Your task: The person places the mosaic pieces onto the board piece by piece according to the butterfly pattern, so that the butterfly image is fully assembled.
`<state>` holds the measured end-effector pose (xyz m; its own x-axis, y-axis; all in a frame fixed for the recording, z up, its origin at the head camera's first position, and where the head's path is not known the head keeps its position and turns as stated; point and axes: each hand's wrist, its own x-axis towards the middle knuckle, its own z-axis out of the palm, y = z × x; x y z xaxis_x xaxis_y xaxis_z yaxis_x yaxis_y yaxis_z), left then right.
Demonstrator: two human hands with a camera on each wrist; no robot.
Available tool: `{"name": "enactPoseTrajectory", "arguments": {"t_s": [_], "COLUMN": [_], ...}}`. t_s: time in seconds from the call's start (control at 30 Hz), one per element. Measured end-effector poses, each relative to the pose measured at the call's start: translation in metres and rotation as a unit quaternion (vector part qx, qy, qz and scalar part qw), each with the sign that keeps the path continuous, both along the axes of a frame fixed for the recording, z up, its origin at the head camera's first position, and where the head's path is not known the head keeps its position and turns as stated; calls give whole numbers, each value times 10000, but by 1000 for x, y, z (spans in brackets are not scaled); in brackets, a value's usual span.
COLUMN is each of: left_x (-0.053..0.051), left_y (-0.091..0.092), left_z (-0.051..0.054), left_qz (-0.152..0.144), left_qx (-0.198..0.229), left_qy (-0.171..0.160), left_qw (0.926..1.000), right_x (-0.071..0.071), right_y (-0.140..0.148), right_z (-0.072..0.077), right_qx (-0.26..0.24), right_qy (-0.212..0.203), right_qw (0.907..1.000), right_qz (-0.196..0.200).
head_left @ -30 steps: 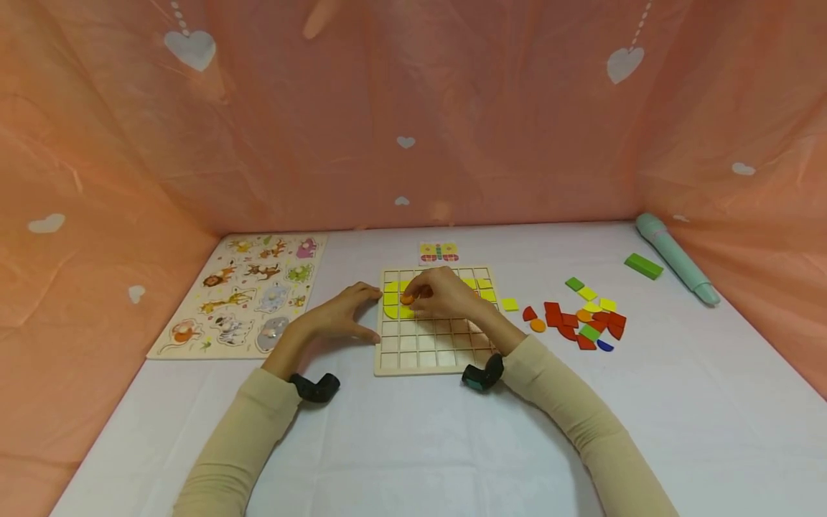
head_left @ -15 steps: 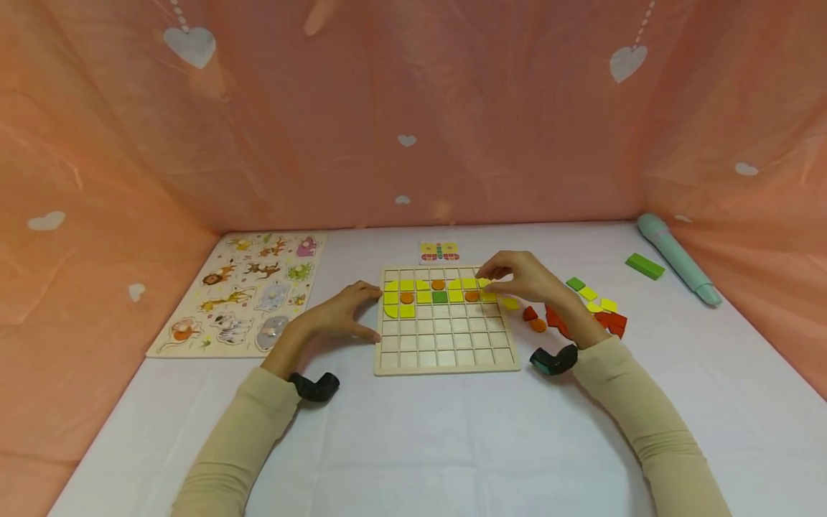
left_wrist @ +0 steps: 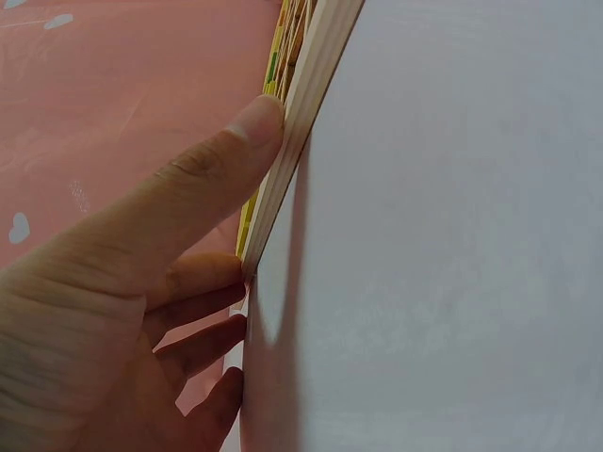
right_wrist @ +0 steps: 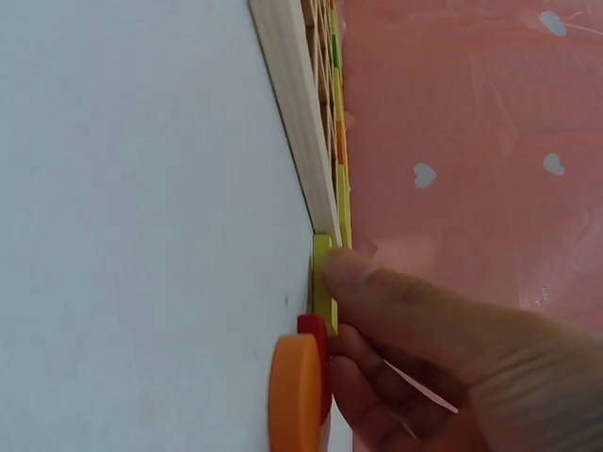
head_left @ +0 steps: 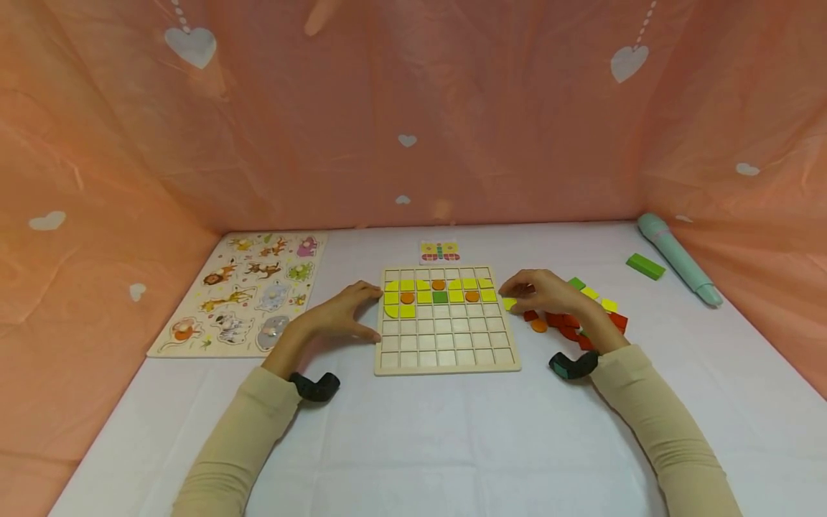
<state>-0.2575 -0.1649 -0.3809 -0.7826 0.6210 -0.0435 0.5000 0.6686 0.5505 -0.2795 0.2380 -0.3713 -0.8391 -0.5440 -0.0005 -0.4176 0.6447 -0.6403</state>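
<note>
A wooden grid board [head_left: 446, 341] lies mid-table, with yellow, orange and green tiles in its upper rows. My left hand [head_left: 332, 316] rests at its left edge; in the left wrist view the thumb [left_wrist: 256, 121] and fingertips touch the board's side. Just right of the board, my right hand [head_left: 549, 293] pinches a yellow square tile [right_wrist: 322, 273] lying on the table. Its thumb presses one side of the tile, and the index finger is partly hidden behind. An orange round tile [right_wrist: 294, 395] and a red tile lie close by.
A butterfly pattern card [head_left: 440, 251] lies beyond the board. Loose red, yellow and green tiles [head_left: 619, 321] are partly covered by the right hand. An animal puzzle [head_left: 213, 287] sits left; green blocks [head_left: 645, 266] and a mint microphone [head_left: 678, 258] lie right.
My right hand has moved from the board's left part, where it held an orange round tile, to its upper right and then to the yellow tile. An orange disc now sits there; the left hand stays.
</note>
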Motion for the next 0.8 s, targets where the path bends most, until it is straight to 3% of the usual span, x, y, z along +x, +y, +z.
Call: {"name": "enactPoseTrajectory", "arguments": {"t_s": [0.2, 0.53, 0.8], "left_x": [0, -1, -1], "left_y": [0, 0, 0], "left_z": [1, -2, -1], "left_qz": [27, 14, 2], "left_qx": [38, -30, -42], "left_qy": [-66, -41, 8], "left_qw": [10000, 10000, 10000], "right_x": [-1, 0, 0], "right_y": [-1, -2, -30], "right_z": [-2, 1, 16], "right_qx": [60, 241, -327], "right_qy": [-100, 195, 702], "right_qw": [9999, 9995, 9970], "right_qz": [49, -34, 47]}}
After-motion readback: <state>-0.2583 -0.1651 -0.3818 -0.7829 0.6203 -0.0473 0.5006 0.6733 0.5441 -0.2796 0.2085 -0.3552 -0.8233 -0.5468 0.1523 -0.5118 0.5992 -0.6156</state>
